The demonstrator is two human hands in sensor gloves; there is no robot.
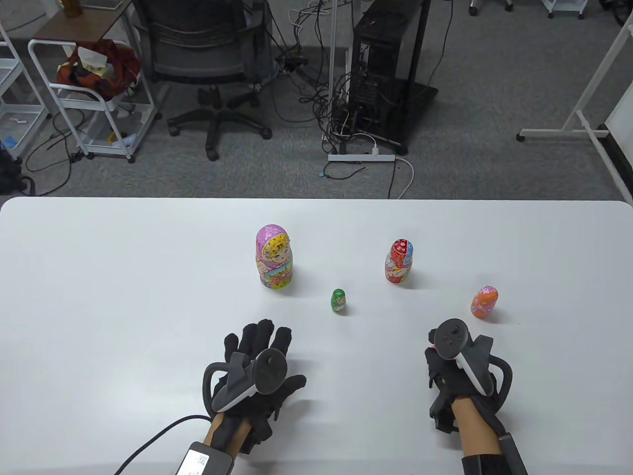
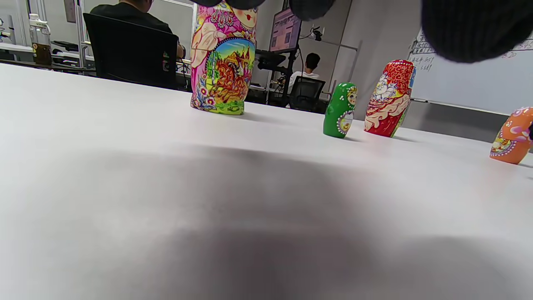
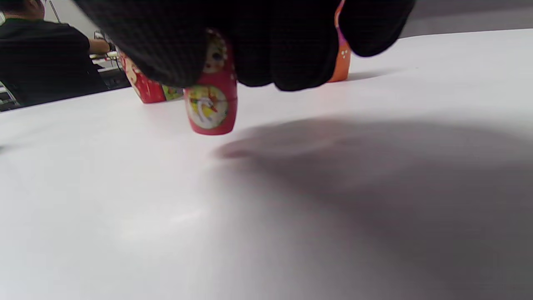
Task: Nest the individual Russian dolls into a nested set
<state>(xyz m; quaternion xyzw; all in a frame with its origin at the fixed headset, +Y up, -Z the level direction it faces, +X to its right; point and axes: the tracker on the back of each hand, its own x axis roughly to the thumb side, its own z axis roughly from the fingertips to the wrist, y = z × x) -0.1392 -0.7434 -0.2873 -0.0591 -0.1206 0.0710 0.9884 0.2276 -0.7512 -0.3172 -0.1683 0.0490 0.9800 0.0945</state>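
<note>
On the white table [image 1: 123,277] stand a large pink doll [image 1: 273,256], a medium red doll [image 1: 398,261], a tiny green doll [image 1: 338,300] and a small orange doll [image 1: 484,301]. My left hand [image 1: 264,341] lies open and empty, fingers spread, in front of the pink and green dolls. My right hand [image 1: 436,346] is curled, just in front of the orange doll. In the right wrist view its fingers [image 3: 270,46] grip the top of a small red doll [image 3: 211,106], which stands upright at the table surface. This doll is almost hidden in the table view.
The left wrist view shows the pink doll [image 2: 220,62], green doll [image 2: 340,110], red doll [image 2: 389,100] and orange doll [image 2: 511,137] in a row. Beyond the table's far edge are an office chair [image 1: 207,64], cables and a computer tower [image 1: 381,64].
</note>
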